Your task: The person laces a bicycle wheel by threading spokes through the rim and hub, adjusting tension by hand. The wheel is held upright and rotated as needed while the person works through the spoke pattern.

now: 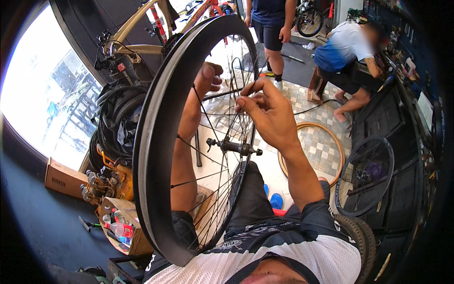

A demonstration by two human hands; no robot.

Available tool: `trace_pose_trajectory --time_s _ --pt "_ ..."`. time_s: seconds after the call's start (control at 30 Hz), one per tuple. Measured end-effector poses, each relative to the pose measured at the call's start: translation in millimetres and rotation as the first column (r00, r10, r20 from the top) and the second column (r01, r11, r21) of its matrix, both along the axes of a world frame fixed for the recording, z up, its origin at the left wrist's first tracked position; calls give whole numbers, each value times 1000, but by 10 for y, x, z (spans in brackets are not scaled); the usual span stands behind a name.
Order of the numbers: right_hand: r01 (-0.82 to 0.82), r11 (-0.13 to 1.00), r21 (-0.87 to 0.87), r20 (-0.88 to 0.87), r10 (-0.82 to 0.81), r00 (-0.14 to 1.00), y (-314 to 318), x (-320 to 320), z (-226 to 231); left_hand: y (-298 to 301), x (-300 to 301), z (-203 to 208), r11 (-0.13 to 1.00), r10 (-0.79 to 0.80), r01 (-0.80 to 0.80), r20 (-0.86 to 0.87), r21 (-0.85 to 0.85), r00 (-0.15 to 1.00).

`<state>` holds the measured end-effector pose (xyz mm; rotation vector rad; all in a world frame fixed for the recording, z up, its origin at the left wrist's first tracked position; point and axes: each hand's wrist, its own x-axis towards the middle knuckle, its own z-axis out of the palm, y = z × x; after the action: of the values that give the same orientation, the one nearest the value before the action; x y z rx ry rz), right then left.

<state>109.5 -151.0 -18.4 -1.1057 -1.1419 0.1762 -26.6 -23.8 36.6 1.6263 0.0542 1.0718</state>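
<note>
A bicycle wheel with a deep black rim [150,137] stands upright in front of me, tilted, its thin spokes running to a black hub [236,147]. My right hand [267,106] reaches in from the right, its thumb and fingers pinched at a spoke in the upper part of the wheel. Behind the rim and spokes rises my left forearm, and my left hand [206,81] is near the upper spokes with fingers curled. What those fingers hold, if anything, cannot be made out. The wheel's lower edge rests near my lap.
At left are a gold bike frame [126,35], hanging black tyres [124,106], an orange machine [120,180] and a cardboard box of bottles [134,236]. Right lie a tan-edged tyre [341,163] and another wheel [390,177]. One person [273,23] stands; another [340,52] sits bent over.
</note>
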Motion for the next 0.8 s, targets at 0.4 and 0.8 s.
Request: trace_pose_trajectory --time_s 0.4,0.8 --pt "301 949 -95 327 -256 910 143 -168 138 50 -51 -361 996 11 -15 -46 -83 999" --pt "420 891 -170 563 -262 783 231 -166 265 -178 285 63 970 233 -238 88 57 968"
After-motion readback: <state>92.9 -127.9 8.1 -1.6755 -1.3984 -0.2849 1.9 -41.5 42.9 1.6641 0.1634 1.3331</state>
